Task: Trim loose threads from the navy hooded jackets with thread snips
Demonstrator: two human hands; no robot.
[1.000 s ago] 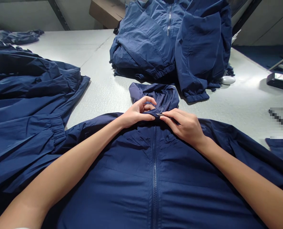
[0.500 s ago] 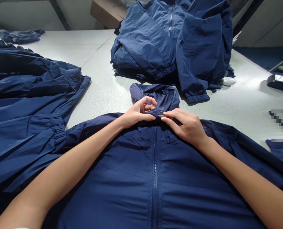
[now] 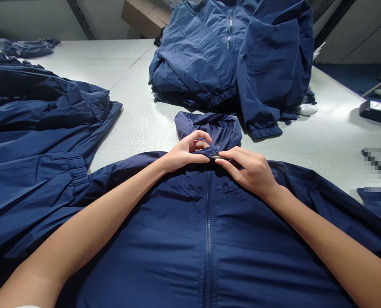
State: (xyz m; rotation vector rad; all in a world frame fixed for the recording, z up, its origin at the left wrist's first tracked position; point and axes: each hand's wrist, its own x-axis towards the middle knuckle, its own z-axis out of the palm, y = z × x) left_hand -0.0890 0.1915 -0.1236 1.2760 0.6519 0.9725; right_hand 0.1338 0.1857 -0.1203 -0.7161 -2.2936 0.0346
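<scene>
A navy zip-front jacket [image 3: 164, 248] lies spread out in front of me, its zipper running up the middle to the collar. The lining shows inside its hood [image 3: 222, 124], which lies beyond the collar. My left hand [image 3: 188, 152] pinches the collar's edge between thumb and fingers, closed on the fabric. Just right of it, my right hand [image 3: 251, 169] is closed round small thread snips [image 3: 215, 156]. Only their thin metal tips show, touching the collar by the zipper top; the rest is hidden in my fingers.
Folded navy jackets [image 3: 196, 64] are piled at the back of the white table [image 3: 129, 85]. More navy garments [image 3: 42, 119] lie at the left. A black object [image 3: 378, 111] and a white rounded object [image 3: 307, 110] rest at the right. A cardboard box [image 3: 145, 17] stands behind.
My right hand and the snips have shifted very slightly left along the collar. My left hand keeps its pinch in nearly the same place.
</scene>
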